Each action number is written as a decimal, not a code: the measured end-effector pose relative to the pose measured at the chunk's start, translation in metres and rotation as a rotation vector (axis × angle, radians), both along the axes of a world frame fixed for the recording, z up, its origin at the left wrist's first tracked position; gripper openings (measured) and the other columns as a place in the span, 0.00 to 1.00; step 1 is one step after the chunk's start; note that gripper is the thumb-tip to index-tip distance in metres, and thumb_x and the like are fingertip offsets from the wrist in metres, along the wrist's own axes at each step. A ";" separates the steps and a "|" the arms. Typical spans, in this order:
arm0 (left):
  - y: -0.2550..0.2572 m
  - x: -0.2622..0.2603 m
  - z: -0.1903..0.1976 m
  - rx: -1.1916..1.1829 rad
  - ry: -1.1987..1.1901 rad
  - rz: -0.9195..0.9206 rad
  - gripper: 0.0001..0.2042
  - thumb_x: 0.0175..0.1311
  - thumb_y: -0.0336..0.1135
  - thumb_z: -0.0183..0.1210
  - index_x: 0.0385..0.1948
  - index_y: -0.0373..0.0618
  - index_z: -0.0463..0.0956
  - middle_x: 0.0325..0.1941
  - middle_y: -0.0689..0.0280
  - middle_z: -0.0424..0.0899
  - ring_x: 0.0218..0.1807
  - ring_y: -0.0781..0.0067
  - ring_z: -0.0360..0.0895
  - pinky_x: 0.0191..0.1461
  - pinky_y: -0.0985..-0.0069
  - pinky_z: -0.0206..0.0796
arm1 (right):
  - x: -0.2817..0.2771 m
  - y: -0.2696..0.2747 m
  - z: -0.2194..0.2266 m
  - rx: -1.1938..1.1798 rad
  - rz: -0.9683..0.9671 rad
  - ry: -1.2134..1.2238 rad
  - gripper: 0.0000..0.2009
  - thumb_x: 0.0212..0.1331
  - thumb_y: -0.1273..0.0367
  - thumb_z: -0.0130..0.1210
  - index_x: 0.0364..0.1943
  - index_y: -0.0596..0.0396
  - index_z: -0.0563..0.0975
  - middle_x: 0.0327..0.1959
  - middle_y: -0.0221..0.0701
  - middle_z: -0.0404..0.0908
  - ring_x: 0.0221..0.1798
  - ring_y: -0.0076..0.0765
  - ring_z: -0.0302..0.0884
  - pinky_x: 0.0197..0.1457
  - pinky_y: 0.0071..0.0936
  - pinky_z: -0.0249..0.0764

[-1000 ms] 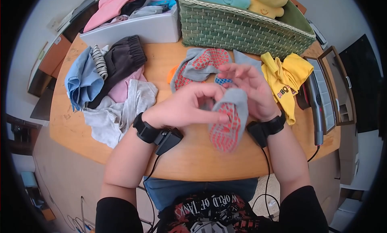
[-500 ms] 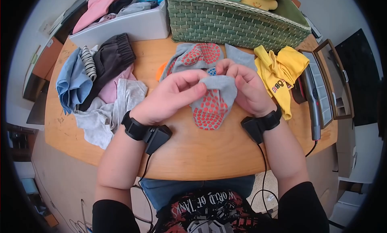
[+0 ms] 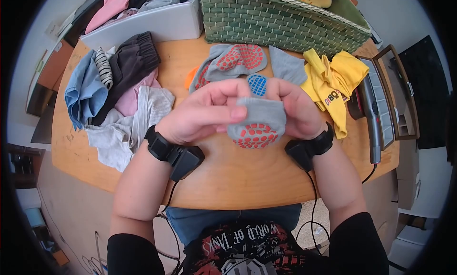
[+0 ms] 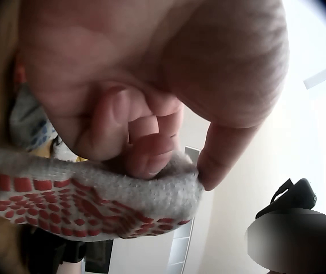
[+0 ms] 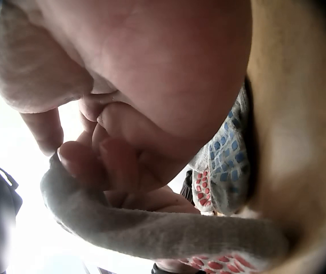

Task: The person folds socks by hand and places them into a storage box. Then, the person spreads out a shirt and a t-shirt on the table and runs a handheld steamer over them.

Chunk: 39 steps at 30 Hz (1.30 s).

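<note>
My left hand (image 3: 209,110) and right hand (image 3: 301,113) each pinch, fingers against thumb, one side of the opening of a grey knitted sock with red dots on its sole (image 3: 259,126). It is held above the wooden desk (image 3: 233,184), on my side of the green woven basket (image 3: 281,22). I judge I'm straightening that opening; the next move likely calls for an even grip on both edges

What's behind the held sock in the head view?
Blue-patterned gray fabric shows just beyond the held sock, with red-dotted gray fabric farther back. Whatever the sock covers directly can't be seen.
</note>
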<state>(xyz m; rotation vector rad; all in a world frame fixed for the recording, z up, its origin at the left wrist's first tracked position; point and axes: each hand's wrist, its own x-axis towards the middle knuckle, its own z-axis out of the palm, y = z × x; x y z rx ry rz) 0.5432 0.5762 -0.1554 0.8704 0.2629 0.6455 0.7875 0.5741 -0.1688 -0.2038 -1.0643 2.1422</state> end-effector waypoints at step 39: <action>0.005 0.016 0.003 0.198 0.120 0.245 0.38 0.60 0.36 0.72 0.70 0.41 0.61 0.68 0.64 0.72 0.67 0.73 0.71 0.70 0.72 0.62 | -0.001 0.010 -0.010 0.051 -0.306 -0.031 0.13 0.76 0.55 0.50 0.43 0.49 0.71 0.34 0.22 0.78 0.24 0.12 0.68 0.20 0.10 0.60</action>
